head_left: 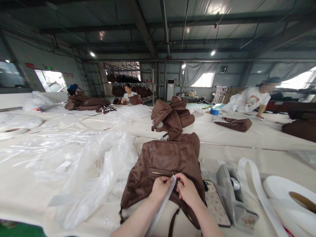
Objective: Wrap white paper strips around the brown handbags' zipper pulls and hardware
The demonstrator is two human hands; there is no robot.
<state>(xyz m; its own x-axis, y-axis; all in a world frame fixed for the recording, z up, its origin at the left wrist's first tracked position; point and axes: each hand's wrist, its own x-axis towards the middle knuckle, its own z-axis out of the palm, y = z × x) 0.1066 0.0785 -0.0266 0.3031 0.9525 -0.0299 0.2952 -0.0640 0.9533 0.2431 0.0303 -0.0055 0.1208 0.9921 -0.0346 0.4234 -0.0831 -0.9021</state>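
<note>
A brown bag [165, 154] lies on the pale table in front of me, with a zipped pocket across its middle. Both my hands are over its lower part, close together. My left hand [161, 188] pinches a narrow white strip [161, 207] near its upper end; the strip runs down between my forearms. My right hand [185, 188] is just right of the strip's tip, its fingers bent together at the bag; what they hold, if anything, is too small to tell. A dark strap [173, 222] hangs below the hands.
Clear plastic bags [98, 171] spread over the left. Right of the bag are a patterned case [217, 204], a grey tape dispenser [230, 191] and a large white roll [278, 187]. More brown bags [170, 115] lie behind. A person [254, 98] leans over the table at right.
</note>
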